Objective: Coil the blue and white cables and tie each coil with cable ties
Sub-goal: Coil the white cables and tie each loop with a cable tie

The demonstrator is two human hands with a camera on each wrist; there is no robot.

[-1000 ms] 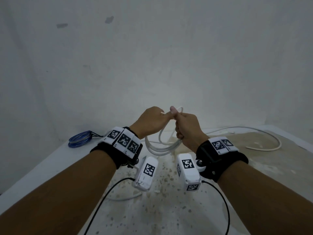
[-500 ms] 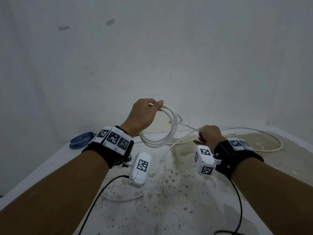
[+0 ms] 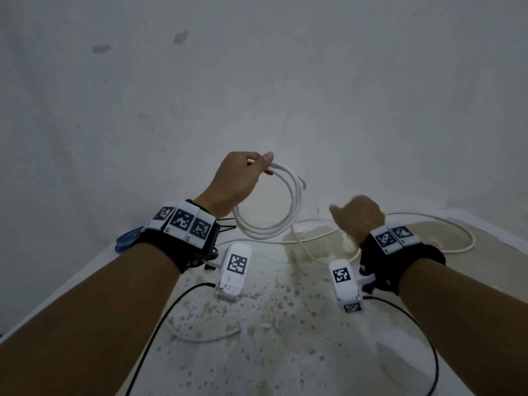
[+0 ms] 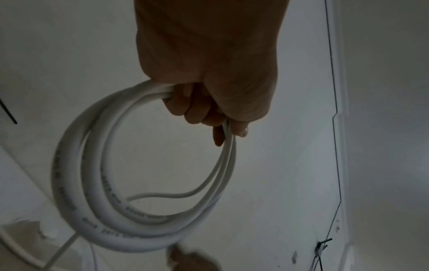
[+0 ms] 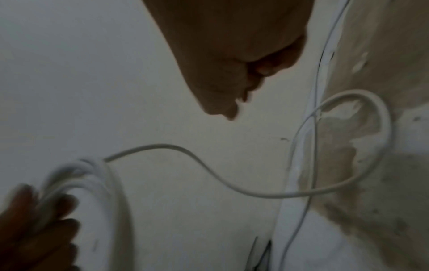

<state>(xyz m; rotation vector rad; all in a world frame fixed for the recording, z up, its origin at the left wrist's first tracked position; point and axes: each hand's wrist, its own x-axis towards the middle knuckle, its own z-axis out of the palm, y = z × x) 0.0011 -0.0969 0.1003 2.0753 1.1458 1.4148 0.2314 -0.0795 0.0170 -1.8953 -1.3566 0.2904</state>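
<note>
A cable coil [image 3: 274, 207] is held up by the left hand [image 3: 237, 178], above the table's [image 3: 285, 352] far edge. The right hand [image 3: 358, 215] is placed just right of the coil, apart from it. Loose cable [image 3: 445, 224] is trailed across the far right corner. A second coil [image 3: 125, 238] is set at the far left edge, behind the left wrist.

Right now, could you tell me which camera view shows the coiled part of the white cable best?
The left wrist view: the white coil fills the frame, its loops distinct under the left hand. The head view shows it whole but small; the right wrist view shows only a blurred edge.
</note>
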